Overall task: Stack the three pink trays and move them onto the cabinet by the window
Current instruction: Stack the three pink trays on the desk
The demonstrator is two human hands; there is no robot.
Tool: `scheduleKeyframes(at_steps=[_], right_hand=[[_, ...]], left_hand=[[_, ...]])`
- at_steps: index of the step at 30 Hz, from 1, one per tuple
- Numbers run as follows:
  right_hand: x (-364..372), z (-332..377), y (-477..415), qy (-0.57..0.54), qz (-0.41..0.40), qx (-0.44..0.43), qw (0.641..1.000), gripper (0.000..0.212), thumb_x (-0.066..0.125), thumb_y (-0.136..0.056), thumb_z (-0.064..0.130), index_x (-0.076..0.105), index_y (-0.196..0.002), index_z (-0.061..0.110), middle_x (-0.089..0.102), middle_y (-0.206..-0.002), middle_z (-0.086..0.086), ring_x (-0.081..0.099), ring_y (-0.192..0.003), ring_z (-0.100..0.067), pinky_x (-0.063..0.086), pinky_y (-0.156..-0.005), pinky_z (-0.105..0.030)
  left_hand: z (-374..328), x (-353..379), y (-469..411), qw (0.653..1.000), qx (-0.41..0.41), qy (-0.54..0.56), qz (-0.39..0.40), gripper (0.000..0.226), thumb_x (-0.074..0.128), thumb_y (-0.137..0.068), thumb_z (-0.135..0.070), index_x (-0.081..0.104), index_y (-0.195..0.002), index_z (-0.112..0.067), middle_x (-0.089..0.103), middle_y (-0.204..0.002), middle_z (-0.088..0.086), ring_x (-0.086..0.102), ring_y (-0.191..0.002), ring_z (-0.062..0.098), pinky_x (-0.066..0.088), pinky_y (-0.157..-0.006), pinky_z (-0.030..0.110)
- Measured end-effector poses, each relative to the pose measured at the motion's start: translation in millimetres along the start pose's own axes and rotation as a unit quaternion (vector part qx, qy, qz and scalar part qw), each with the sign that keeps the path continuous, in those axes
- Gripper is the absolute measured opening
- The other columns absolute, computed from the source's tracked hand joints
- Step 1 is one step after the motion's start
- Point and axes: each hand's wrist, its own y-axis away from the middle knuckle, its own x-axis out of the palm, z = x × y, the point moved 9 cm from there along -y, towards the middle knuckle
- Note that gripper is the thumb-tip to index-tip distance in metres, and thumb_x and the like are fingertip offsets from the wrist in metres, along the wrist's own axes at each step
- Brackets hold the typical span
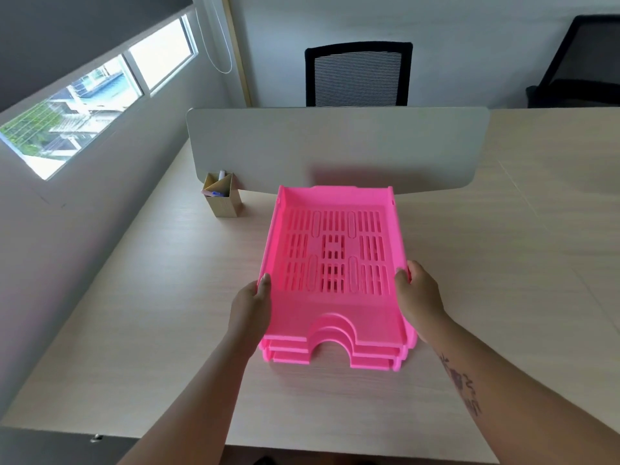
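Three pink trays (333, 263) sat nested on the desk (469, 263) — left hand (250, 307) and right hand (419, 297) gripped the stack's sides. Uneven lifting risked the lower trays sliding loose — no cabinet visible.

The pink trays (335, 297) I'm gripping look like moulded plastic, smooth with a soft satin sheen, slotted grid bottoms. The desk (503, 263) is pale wood-grain laminate, matt, with fine streaks running across it. The divider panel (335, 146) behind is a flat grey board, totally matt. That little pen holder (223, 199) looks like plain brown cardboard. The chair (358, 75) back is black mesh fabric in a black frame, see-through weave.
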Motion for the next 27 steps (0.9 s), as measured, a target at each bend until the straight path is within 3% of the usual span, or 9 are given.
scheduleKeyframes(at_steps=[4, 6, 10, 13, 16, 19, 22, 24, 27], right_hand=[[0.8, -2.3, 0.7, -0.03, 0.019, 0.014, 0.999, 0.024, 0.038, -0.104, 0.023, 0.058, -0.1, 0.01, 0.049, -0.071, -0.009, 0.043, -0.059, -0.019, 0.037, -0.052, -0.029], [1.7, -6.6, 9.2, -0.059, 0.027, 0.025, 0.998, 0.018, 0.045, -0.102, 0.03, 0.058, -0.105, 0.017, 0.06, -0.081, -0.014, 0.053, -0.068, -0.023, 0.047, -0.06, -0.034], [6.2, -23.3, 38.8, -0.105, 0.013, 0.048, 0.993, 0.029, 0.052, -0.098, 0.028, 0.057, -0.125, 0.018, 0.065, -0.088, 0.001, 0.064, -0.076, -0.017, 0.054, -0.065, -0.03], [11.9, -34.6, 51.2, -0.124, -0.013, 0.063, 0.99, 0.037, 0.053, -0.098, 0.022, 0.055, -0.134, 0.015, 0.063, -0.088, 0.003, 0.064, -0.076, -0.016, 0.057, -0.07, -0.035], [18.3, -43.0, 54.2, -0.153, -0.029, 0.086, 0.984, 0.038, 0.051, -0.098, 0.017, 0.053, -0.136, 0.014, 0.06, -0.078, -0.001, 0.056, -0.068, -0.024, 0.058, -0.067, -0.042], [23.5, -48.6, 57.1, -0.173, -0.026, 0.092, 0.98, 0.036, 0.049, -0.099, 0.016, 0.054, -0.134, 0.016, 0.062, -0.082, -0.002, 0.059, -0.07, -0.024, 0.059, -0.07, -0.043], [27.6, -56.5, 62.9, -0.177, 0.003, 0.088, 0.98, 0.032, 0.05, -0.1, 0.02, 0.053, -0.131, 0.023, 0.066, -0.093, -0.001, 0.067, -0.085, -0.02, 0.061, -0.079, -0.045], [31.4, -63.0, 66.3, -0.184, 0.023, 0.088, 0.979, 0.027, 0.05, -0.1, 0.027, 0.054, -0.126, 0.024, 0.067, -0.098, -0.002, 0.067, -0.092, -0.02, 0.06, -0.083, -0.044], [39.2, -71.6, 67.7, -0.228, 0.039, 0.113, 0.966, 0.017, 0.049, -0.1, 0.034, 0.058, -0.115, 0.036, 0.07, -0.1, -0.005, 0.069, -0.093, -0.022, 0.058, -0.075, -0.04]], left_hand=[[1.8, 4.2, 1.5, 0.997, -0.029, 0.058, 0.039, 0.039, 0.037, -0.103, -0.04, 0.066, -0.087, -0.019, 0.071, -0.085, 0.013, 0.068, -0.077, 0.028, 0.059, -0.071, 0.043], [10.1, 7.3, 6.6, 0.992, -0.027, 0.103, 0.066, 0.029, 0.045, -0.101, -0.039, 0.066, -0.098, -0.02, 0.075, -0.091, 0.011, 0.072, -0.081, 0.025, 0.06, -0.065, 0.037], [42.8, 7.2, 21.0, 0.991, -0.002, 0.121, 0.06, 0.015, 0.055, -0.098, -0.031, 0.065, -0.106, -0.025, 0.076, -0.097, 0.009, 0.073, -0.089, 0.025, 0.059, -0.067, 0.031], [65.1, 12.0, 25.9, 0.991, -0.016, 0.117, 0.059, 0.023, 0.052, -0.099, -0.035, 0.066, -0.112, -0.022, 0.075, -0.099, 0.009, 0.071, -0.095, 0.026, 0.056, -0.072, 0.031], [68.3, 18.8, 30.1, 0.989, -0.034, 0.123, 0.07, 0.032, 0.046, -0.101, -0.038, 0.064, -0.115, -0.017, 0.075, -0.099, 0.01, 0.071, -0.091, 0.02, 0.052, -0.067, 0.021], [70.4, 23.3, 31.4, 0.986, -0.052, 0.133, 0.081, 0.033, 0.042, -0.101, -0.039, 0.061, -0.117, -0.018, 0.074, -0.101, 0.009, 0.07, -0.09, 0.016, 0.05, -0.063, 0.014], [72.9, 26.4, 33.2, 0.982, -0.073, 0.153, 0.081, 0.044, 0.043, -0.098, -0.049, 0.059, -0.122, -0.016, 0.073, -0.103, 0.011, 0.068, -0.095, 0.02, 0.048, -0.068, 0.021], [73.1, 26.8, 35.0, 0.98, -0.082, 0.167, 0.068, 0.056, 0.044, -0.085, -0.056, 0.059, -0.121, -0.016, 0.073, -0.103, 0.012, 0.067, -0.095, 0.022, 0.048, -0.071, 0.025], [71.6, 28.4, 36.1, 0.978, -0.078, 0.187, 0.045, 0.053, 0.043, -0.08, -0.056, 0.059, -0.117, -0.02, 0.072, -0.103, 0.011, 0.066, -0.095, 0.02, 0.047, -0.071, 0.026]])
